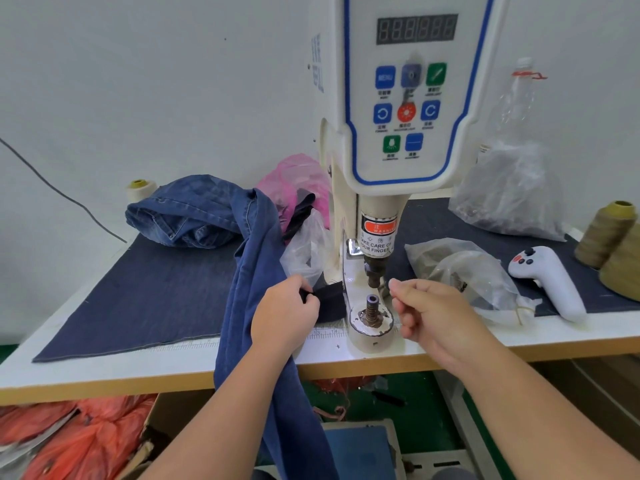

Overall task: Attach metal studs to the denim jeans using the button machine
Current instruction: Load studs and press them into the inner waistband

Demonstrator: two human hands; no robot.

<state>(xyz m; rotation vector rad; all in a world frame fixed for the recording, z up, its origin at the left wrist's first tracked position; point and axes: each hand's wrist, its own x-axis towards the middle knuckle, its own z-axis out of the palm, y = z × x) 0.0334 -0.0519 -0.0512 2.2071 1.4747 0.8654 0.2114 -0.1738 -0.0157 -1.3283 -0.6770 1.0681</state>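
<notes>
Jeans [256,271] draped front-to-back over table edge, dark end pinched by left hand [285,311] beside button machine [372,306]; right hand [429,313] curled, contents indiscernible.

Garment workshop; button machine [398,150], thread cones [604,233], denim jeans [207,209]

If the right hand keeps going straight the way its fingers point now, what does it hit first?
The right hand points up and left toward the button machine's upper punch. Probably it would meet that punch first, just above the lower die post, though depth is unclear from the head view.
</notes>
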